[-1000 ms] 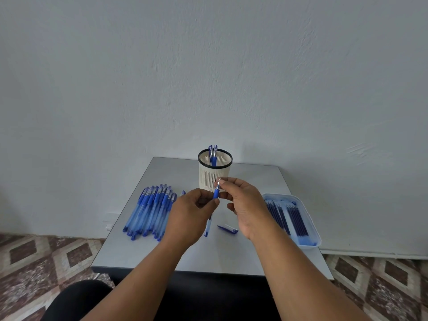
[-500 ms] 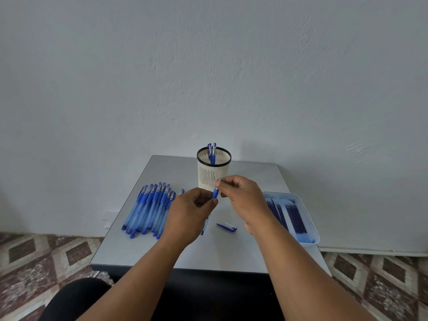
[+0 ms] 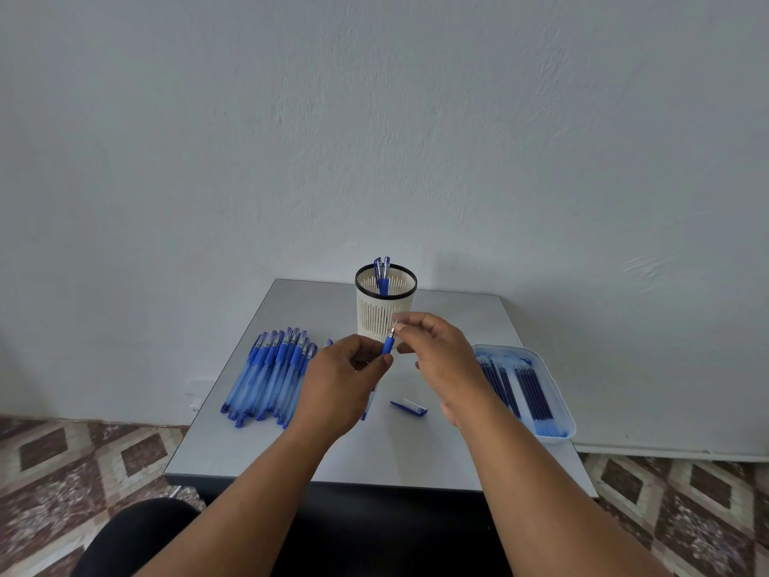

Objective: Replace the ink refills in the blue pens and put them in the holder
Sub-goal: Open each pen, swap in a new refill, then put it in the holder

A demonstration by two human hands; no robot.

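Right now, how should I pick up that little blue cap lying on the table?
Pinch the blue cap across its narrow sides from above, probably midway along. It lies flat on the table with open space around it, so fingers fit either side.

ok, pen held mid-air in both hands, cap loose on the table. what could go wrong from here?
1. The right hand pinches only the small metal tip of the pen that the left hand grips; the tip could slip and drop.
2. The loose cap lies on bare table under the forearms; a sweep could knock it off.
3. The holder stands just behind the hands; a forward reach might tip it.
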